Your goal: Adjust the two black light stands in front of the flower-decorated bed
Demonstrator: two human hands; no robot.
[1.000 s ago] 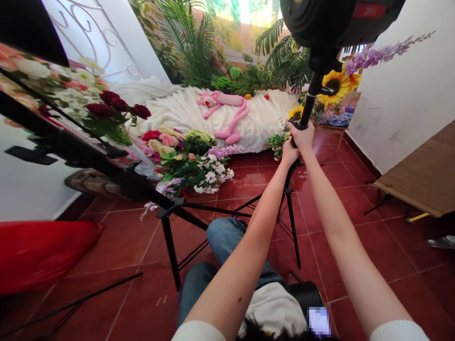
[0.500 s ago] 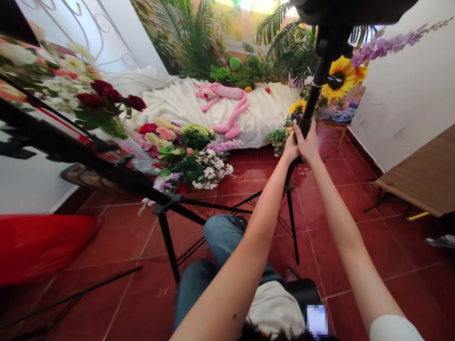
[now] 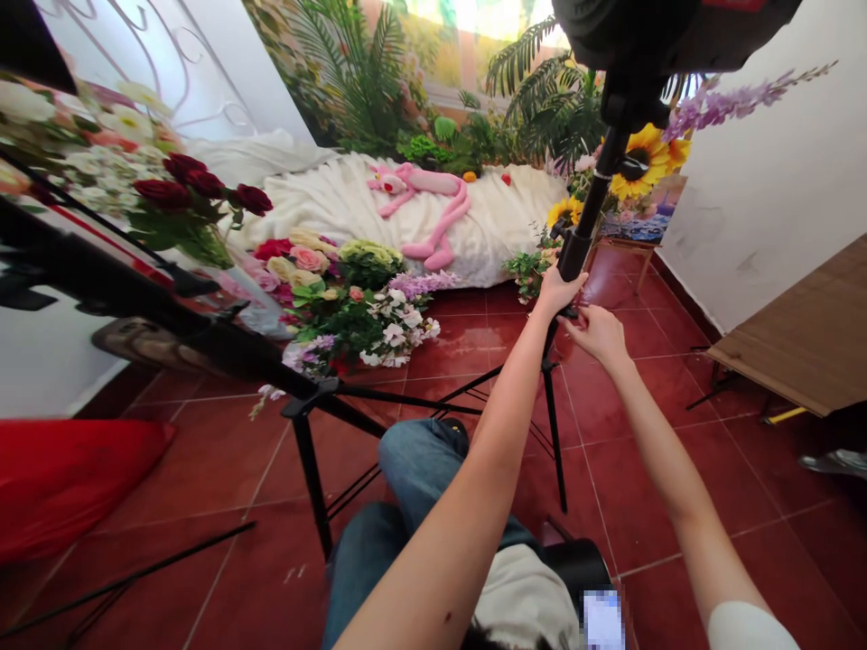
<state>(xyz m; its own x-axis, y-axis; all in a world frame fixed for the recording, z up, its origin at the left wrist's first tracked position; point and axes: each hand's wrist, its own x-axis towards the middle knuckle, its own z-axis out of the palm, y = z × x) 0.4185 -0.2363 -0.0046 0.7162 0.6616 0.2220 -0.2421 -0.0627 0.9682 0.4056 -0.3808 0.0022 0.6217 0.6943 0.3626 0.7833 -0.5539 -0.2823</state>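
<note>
A black light stand rises at the right of the view, leaning to the right, with a dark lamp head on top, cut off by the upper edge. My left hand is wrapped round its pole just below a thicker collar. Lower and to the right, my right hand pinches a small black knob at the pole's side; the fingertips partly cover it. The stand's legs spread on the red tiled floor.
Another black stand slants across the left. Artificial flowers lie in front of a white-draped platform bearing a pink plush toy. A brown panel is at right, a red bag-like thing at left.
My right hand has left the pole beside my left hand and come down to the knob. My left hand is a little lower in view, still round the pole. More of the lamp head shows.
</note>
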